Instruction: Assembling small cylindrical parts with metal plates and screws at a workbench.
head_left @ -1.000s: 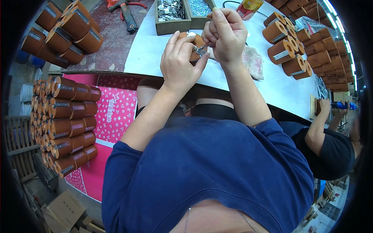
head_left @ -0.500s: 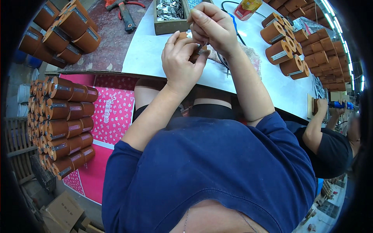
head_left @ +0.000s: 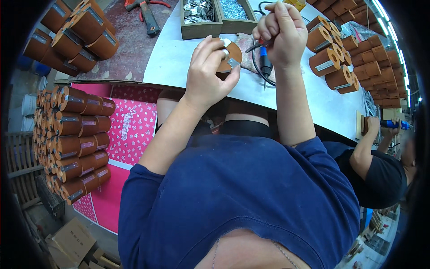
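My left hand grips a brown wooden round on the white table top, fingers over it and thumb at its near edge. A small metal plate lies on the round by my thumb. My right hand is raised to the right, fingers curled closed. A dark pointed tip with a bit of red shows beside its fingers; what it belongs to is mostly hidden. Just below that hand is a blue and black electric screwdriver, its thin bit pointing toward me.
Wooden trays of metal plates and screws stand at the far side. A hammer and red-handled pliers lie far left. Brown wooden cylinders are stacked left and right. Another person works at the right.
My right hand has moved right, away from my left hand, and the wooden round and metal plate now show more. My left hand stays on the round. The view has shifted slightly.
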A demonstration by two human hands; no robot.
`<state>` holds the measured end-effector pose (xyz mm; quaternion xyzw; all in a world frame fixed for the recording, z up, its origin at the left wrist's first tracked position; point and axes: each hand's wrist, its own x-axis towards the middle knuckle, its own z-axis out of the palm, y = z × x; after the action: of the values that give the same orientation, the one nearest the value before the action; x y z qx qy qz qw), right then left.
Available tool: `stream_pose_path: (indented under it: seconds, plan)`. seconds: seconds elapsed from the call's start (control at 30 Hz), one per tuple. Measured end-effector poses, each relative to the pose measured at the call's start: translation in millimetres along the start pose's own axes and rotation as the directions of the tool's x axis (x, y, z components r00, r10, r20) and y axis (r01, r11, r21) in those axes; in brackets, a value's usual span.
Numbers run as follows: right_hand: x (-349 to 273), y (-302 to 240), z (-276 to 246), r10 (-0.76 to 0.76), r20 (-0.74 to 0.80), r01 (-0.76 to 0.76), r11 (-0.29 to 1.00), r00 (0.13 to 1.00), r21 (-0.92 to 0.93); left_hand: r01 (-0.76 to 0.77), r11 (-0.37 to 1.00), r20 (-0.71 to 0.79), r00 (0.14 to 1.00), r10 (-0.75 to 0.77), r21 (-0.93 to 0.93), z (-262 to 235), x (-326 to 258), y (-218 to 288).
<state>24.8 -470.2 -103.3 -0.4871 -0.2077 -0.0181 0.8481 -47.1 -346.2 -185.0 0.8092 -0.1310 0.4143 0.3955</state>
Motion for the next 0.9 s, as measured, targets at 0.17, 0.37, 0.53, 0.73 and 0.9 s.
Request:
stream_pose_path:
  seconds: [0.17, 0.37, 0.53, 0.73, 0.9]
  plan:
    - [-4, -2, -13, -0.138, 0.142, 0.154, 0.982, 0.980, -0.109, 0.005, 0.996, 0.135, 0.991, -0.017, 0.085, -6, 12, -4]
    - [-5, -5, -24, -0.118, 0.138, 0.130, 0.988, 0.983, -0.084, 0.001, 0.996, 0.302, 0.953, -0.026, 0.084, -11, 20, -6]
    - [-6, -4, -25, -0.113, 0.118, 0.126, 0.986, 0.987, -0.108, 0.082, 0.991, 0.559, 0.819, -0.129, 0.108, -16, 34, 0]
    - [-6, -5, -26, -0.098, 0.133, 0.112, 0.989, 0.986, -0.097, -0.060, 0.986, 0.567, 0.823, -0.041, 0.158, -12, 40, -2]
    - [-12, -12, -23, -0.111, 0.106, 0.123, 0.986, 0.988, -0.113, 0.093, 0.992, 0.452, 0.884, -0.123, 0.087, 12, 61, -12]
